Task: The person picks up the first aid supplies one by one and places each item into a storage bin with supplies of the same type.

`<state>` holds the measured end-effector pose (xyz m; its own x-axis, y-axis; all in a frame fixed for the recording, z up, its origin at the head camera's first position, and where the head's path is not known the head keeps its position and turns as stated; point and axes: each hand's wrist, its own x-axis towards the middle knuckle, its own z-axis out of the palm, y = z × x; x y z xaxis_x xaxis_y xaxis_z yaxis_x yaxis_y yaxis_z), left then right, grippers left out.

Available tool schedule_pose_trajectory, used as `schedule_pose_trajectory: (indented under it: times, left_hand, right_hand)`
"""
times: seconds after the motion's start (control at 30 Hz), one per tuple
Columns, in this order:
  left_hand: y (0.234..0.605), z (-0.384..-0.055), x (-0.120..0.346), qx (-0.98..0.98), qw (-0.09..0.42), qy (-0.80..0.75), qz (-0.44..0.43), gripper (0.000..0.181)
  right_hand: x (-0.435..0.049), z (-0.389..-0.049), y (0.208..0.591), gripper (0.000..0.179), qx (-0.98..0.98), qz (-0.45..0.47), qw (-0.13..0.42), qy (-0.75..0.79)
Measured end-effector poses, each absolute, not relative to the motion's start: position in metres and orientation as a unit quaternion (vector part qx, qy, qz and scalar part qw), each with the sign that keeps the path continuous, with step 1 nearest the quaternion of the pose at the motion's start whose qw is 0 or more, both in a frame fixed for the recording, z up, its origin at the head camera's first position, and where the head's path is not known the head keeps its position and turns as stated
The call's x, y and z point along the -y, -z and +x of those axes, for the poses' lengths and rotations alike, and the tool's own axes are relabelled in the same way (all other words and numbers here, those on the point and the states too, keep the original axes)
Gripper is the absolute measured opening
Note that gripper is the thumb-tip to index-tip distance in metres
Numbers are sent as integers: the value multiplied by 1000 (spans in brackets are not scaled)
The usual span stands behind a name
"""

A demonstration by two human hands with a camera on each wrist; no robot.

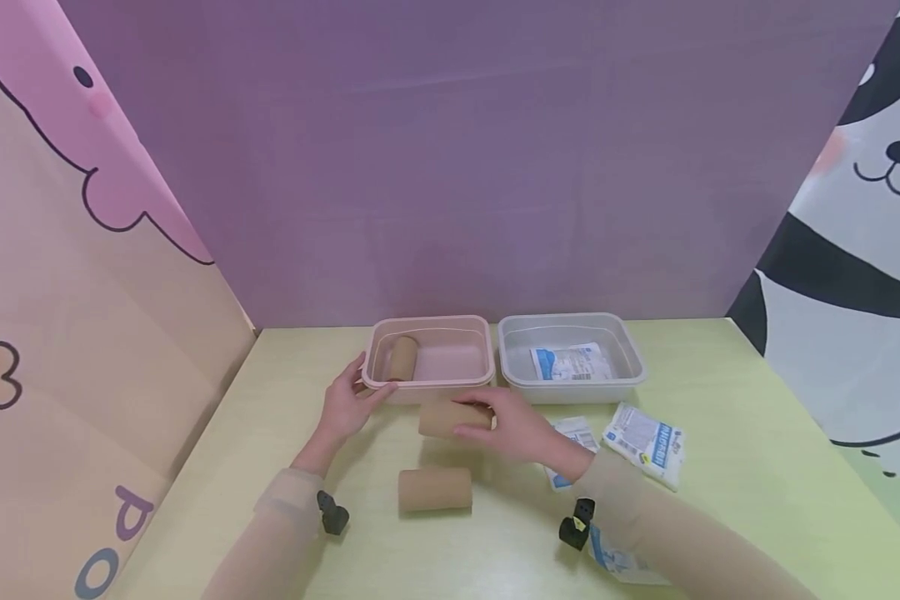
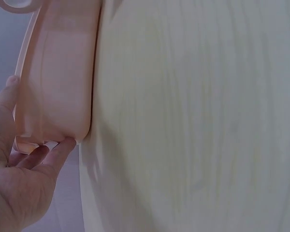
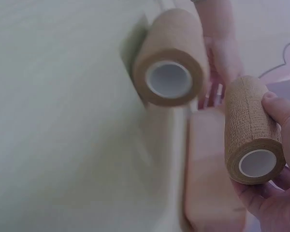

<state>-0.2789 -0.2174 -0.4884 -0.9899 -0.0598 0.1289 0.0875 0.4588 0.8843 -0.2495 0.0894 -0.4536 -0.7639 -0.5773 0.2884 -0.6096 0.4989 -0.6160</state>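
Note:
With its thumb at the front rim and its fingers round the left side, my left hand holds the left corner of a pink plastic box. A tan elastic bandage roll lies inside that box. In front of the box, my right hand grips a second bandage roll above the table; its crinkled wrap and white core show in the right wrist view. A third bandage roll lies on its side on the table, nearer to me. The left wrist view shows my left fingertips against the box's end wall.
Right of the pink box stands a grey-white box with a white-and-blue packet inside. More such packets lie on the table: one packet at right, another packet partly behind my right wrist, and one packet under my forearm.

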Motion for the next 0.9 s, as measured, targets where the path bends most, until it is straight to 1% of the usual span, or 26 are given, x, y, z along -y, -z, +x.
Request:
schedule_pose_trajectory:
  times: [0.17,0.47,0.67,0.9]
  left_hand:
    - [488,-278,219,852,71,518,-8,95]
    - [490,-280,219,853,69,517,-11,96]
    - [491,-280,219,852,72,518,-12,94]
    - [492,-280,219,854,72,515,-2,94]
  right_hand:
    - [-99,-256,442,45,865,330,63,-374]
    - [-114,-268,423,46,870,312,95,-370]
    - [-121,-277,409,47,881,284,100,-365]
    - [-128,-285,396,48,885,276,100,-360]
